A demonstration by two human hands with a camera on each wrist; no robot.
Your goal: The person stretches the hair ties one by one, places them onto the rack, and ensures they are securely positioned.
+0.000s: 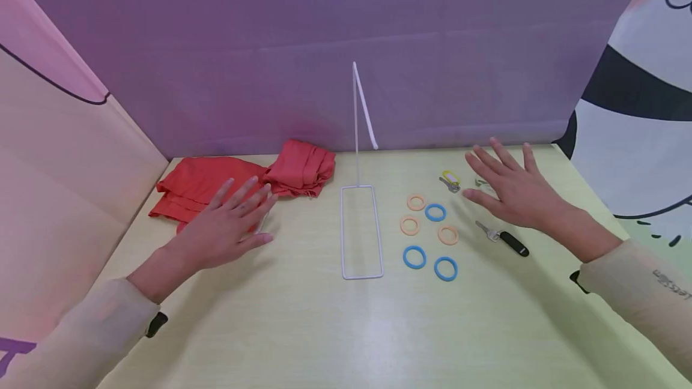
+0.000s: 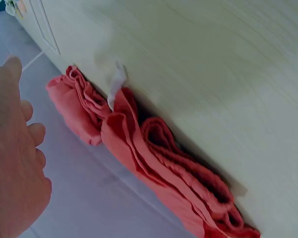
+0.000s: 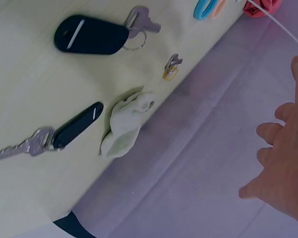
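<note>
My left hand (image 1: 229, 224) is held with fingers spread in front of a folded red cloth (image 1: 216, 179), covering part of it in the head view. A smaller folded red cloth (image 1: 303, 167) lies just beyond its fingertips. In the left wrist view a white strip (image 2: 117, 82) sticks out between the two cloths. My right hand (image 1: 513, 188), fingers straight and apart, holds nothing. Around it lie a key with a black tag (image 1: 510, 242), a key with a yellow tag (image 1: 450, 180) and, in the right wrist view, another black-tagged key (image 3: 92, 34) and a crumpled whitish piece (image 3: 124, 124).
A white wire stand (image 1: 343, 233) with an upright and a slanting arm stands mid-table. Right of it, several flat rings lie loose, such as a blue ring (image 1: 414, 257) and an orange ring (image 1: 409, 225). A purple backdrop (image 1: 243, 89) rises behind the table.
</note>
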